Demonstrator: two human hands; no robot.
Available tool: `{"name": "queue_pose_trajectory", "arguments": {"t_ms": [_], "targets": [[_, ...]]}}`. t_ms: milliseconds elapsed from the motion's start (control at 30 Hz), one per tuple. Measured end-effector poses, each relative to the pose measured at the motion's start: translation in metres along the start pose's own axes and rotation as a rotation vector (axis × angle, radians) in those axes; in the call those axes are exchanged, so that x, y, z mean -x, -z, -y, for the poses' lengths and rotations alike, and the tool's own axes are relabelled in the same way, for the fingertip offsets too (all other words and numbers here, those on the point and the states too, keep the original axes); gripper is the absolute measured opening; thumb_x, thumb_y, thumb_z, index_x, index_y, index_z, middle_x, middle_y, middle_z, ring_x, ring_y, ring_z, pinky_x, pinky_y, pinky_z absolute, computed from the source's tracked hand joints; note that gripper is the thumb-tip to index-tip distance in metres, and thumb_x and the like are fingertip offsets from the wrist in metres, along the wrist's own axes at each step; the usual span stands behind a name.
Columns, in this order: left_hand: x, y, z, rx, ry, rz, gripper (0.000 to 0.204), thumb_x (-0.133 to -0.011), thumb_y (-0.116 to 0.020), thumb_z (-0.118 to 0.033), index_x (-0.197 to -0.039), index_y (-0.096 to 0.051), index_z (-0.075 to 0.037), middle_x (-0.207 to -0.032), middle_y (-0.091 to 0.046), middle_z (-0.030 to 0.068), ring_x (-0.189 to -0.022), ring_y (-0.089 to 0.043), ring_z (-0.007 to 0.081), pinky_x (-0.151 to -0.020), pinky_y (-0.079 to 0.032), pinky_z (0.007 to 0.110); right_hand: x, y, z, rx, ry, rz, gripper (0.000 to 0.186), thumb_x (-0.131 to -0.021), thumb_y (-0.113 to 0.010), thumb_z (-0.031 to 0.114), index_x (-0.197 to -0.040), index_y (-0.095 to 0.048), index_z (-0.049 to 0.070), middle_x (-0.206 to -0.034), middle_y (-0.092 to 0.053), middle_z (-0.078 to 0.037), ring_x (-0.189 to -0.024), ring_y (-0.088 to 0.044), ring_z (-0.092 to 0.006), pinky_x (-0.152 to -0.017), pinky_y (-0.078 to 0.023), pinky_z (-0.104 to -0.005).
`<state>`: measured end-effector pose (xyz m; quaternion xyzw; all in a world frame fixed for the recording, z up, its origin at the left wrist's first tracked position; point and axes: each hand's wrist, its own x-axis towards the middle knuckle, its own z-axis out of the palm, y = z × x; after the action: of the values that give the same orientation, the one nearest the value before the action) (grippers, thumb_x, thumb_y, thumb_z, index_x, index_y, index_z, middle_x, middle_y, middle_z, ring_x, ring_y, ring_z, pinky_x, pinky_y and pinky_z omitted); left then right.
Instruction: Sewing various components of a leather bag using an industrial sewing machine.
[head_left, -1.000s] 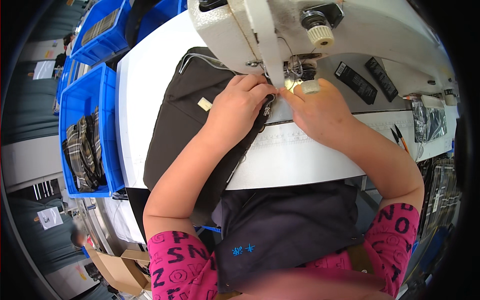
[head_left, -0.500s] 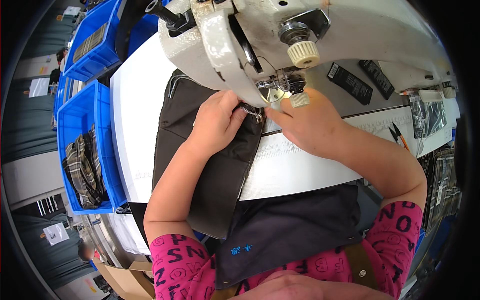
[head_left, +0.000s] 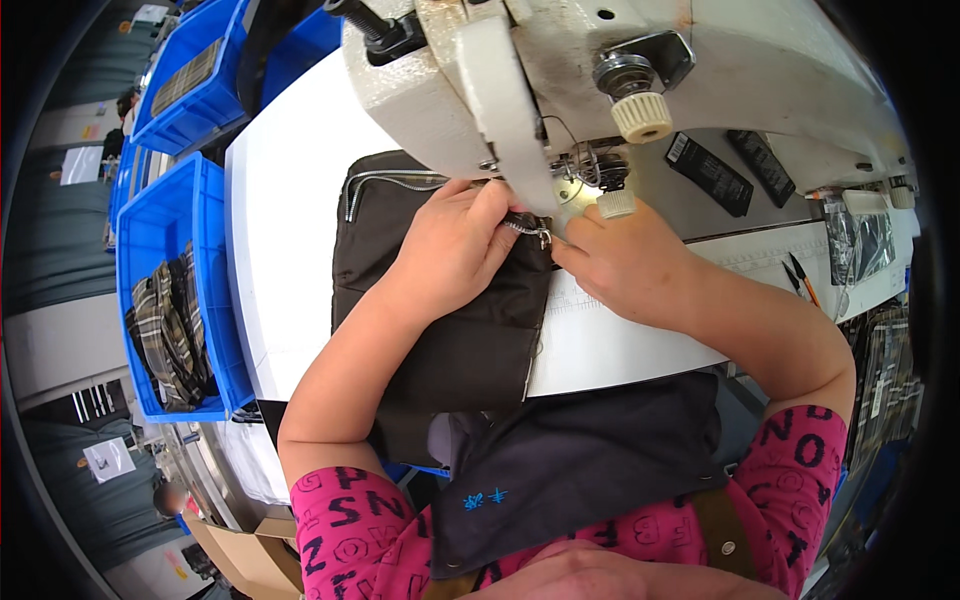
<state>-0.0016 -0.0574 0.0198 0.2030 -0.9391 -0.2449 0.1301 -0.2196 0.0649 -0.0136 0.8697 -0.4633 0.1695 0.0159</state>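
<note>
A dark brown fabric piece lies on the white sewing table, its upper part beneath the head of a sewing machine. My left hand is closed on a metal-toothed zipper at the fabric's right side, thumb and fingers pinching it. A metal zipper pull hangs at its end. Beside that pull, my right hand has its fingers curled together at the fabric's edge; the fingertips are partly hidden near the needle area. Another zipper stretch runs along the fabric's upper left.
Blue bins with plaid fabric stand at the left. Right of the needle are black printed tags, black-tipped thread snips and a clear plastic bag. A cardboard box sits at lower left.
The view has shifted a little, so the machine and both hands appear further right. The fabric lies flatter at its upper left, where more of the zipper shows. Both hands keep their grip.
</note>
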Motion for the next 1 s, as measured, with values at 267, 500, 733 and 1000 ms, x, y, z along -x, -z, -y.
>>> {"name": "queue_pose_trajectory", "arguments": {"t_ms": [267, 500, 733, 1000], "targets": [[0.009, -0.015, -0.018, -0.037, -0.04, -0.106, 0.025, -0.088, -0.065, 0.007, -0.108, -0.053, -0.003, -0.12, -0.076, 0.0111, -0.115, -0.071, 0.035, -0.092, -0.058, 0.045, 0.0, 0.012, -0.006, -0.038, -0.004, 0.082, 0.03, -0.082, -0.068, 0.012, -0.111, -0.074, 0.007, -0.082, -0.063, -0.002, -0.082, -0.066, -0.021, -0.076, -0.048, -0.0374], [0.011, -0.02, -0.019, -0.09, -0.021, -0.116, 0.029, -0.087, -0.065, 0.006, -0.111, -0.051, -0.003, -0.121, -0.076, 0.0114, -0.117, -0.07, 0.0346, -0.096, -0.057, 0.046, 0.0, 0.012, -0.007, -0.046, -0.012, 0.037, 0.029, -0.08, -0.07, 0.012, -0.108, -0.074, 0.007, -0.078, -0.063, -0.003, -0.08, -0.066, -0.0225, -0.075, -0.049, -0.0383], [0.006, -0.023, -0.018, -0.088, -0.031, -0.145, 0.03, -0.085, -0.065, 0.007, -0.109, -0.049, -0.003, -0.129, -0.074, 0.0119, -0.122, -0.068, 0.0351, -0.1, -0.054, 0.046, 0.001, 0.005, -0.015, 0.065, -0.081, 0.068, 0.039, -0.076, -0.076, 0.012, -0.115, -0.072, 0.01, -0.083, -0.061, -0.001, -0.078, -0.065, -0.0234, -0.07, -0.051, -0.0405], [0.012, -0.032, -0.013, -0.044, -0.029, -0.242, 0.028, -0.084, -0.065, 0.004, -0.106, -0.05, -0.004, -0.129, -0.072, 0.0102, -0.122, -0.067, 0.0312, -0.094, -0.055, 0.044, -0.003, 0.013, -0.018, 0.02, -0.1, 0.036, 0.03, -0.082, -0.074, 0.011, -0.112, -0.072, 0.01, -0.075, -0.067, -0.004, -0.076, -0.068, -0.0249, -0.07, -0.05, -0.0412]]}}
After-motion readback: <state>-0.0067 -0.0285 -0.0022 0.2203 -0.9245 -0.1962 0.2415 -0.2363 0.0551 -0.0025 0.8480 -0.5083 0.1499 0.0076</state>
